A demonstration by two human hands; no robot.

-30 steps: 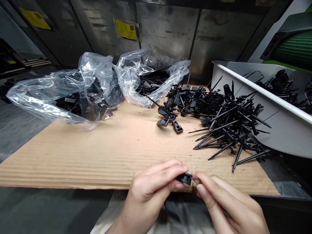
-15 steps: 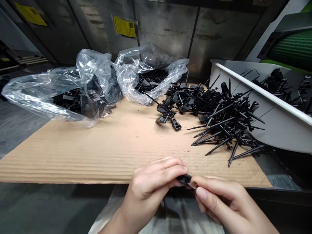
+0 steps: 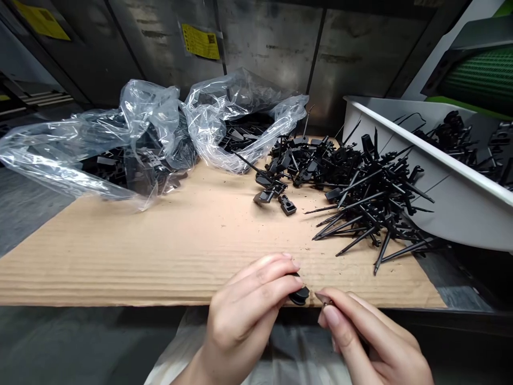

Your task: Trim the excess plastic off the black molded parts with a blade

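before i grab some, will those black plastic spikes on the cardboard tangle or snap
The black plastic spikes look light and fairly stiff, since they lie straight, propping each other up. Crossed stems and chunky heads will likely snag, lifting several. The thin tips may be brittle.

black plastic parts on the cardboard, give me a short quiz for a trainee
1. Multiple choice: what does the left hand hold? A a black plastic part, B a clear plastic bag, C a yellow label.
2. True or false: the white bin holds black parts.
3. Short answer: what material is the sheet under the pile of black spiked parts?

Key: 1 A; 2 true; 3 cardboard.
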